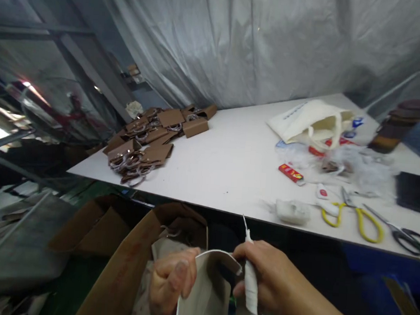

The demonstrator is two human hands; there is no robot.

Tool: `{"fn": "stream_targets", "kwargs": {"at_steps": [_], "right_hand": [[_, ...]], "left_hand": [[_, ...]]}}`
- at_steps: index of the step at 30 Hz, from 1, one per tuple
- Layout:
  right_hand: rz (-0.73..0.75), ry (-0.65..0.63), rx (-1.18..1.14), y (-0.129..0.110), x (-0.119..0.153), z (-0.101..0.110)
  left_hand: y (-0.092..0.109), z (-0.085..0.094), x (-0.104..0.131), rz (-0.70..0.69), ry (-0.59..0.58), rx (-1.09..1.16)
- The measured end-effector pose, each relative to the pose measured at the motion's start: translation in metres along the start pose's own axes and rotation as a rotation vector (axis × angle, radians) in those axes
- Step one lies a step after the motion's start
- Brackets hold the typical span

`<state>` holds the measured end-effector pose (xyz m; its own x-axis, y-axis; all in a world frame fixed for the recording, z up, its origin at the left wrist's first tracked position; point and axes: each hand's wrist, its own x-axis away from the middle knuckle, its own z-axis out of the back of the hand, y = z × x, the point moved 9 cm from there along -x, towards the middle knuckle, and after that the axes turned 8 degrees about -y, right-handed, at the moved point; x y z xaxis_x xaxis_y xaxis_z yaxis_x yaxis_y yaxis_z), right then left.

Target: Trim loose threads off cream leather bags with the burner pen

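Near the bottom centre, my left hand [172,282] is closed on the left edge of a pale, curved piece of sheet material [204,289]. My right hand [263,271] is closed round a thin tool [250,287] with a white wrapped handle, whose narrow tip points up. The right fingers are also beside the sheet's right corner; whether they touch it is hard to tell. The sheet bends in an arch between both hands, below the table's front edge.
On the white table [227,163] are brown folded pieces [161,135] at the left, and a cream bag [306,121], plastic wrap, yellow-handled scissors [367,226], black-handled scissors [411,239], a dark bottle [399,125] and a black flat object [416,192] at the right. A cardboard box [115,271] stands below.
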<state>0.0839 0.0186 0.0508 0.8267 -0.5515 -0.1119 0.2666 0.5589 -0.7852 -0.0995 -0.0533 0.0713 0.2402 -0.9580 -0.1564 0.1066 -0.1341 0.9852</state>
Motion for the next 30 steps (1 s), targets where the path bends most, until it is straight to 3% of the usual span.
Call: {"fn": "stream_targets", "kwargs": {"at_steps": [3,6,12,16,18,21,24,27,30], "right_hand": [[-0.013,0.124,0.111,0.008,0.024,0.01],[-0.03,0.191,0.077,0.014,0.041,0.017],[0.011,0.287,-0.004,0.016,0.055,0.028],[0.038,0.327,-0.104,0.023,0.057,0.032],[0.02,0.341,-0.185,0.028,0.058,0.034],[-0.043,0.326,-0.351,0.039,0.059,0.035],[-0.032,0.315,-0.427,0.04,0.06,0.037],[-0.019,0.347,-0.405,0.041,0.061,0.04],[-0.049,0.356,-0.348,0.047,0.062,0.037]], "left_hand": [[0.011,-0.03,-0.003,-0.128,-0.07,0.018],[0.02,-0.048,-0.004,-0.186,-0.103,0.072],[0.023,-0.053,-0.002,-0.171,-0.154,0.038],[0.014,-0.043,-0.002,-0.14,-0.168,0.01],[0.007,-0.044,-0.001,-0.117,-0.235,0.028],[0.002,-0.058,-0.002,-0.088,-0.43,0.083],[0.006,-0.069,-0.019,-0.042,-0.474,0.294],[0.005,-0.089,-0.049,0.04,-0.491,0.34],[-0.01,-0.131,-0.063,0.205,-0.731,0.206]]}}
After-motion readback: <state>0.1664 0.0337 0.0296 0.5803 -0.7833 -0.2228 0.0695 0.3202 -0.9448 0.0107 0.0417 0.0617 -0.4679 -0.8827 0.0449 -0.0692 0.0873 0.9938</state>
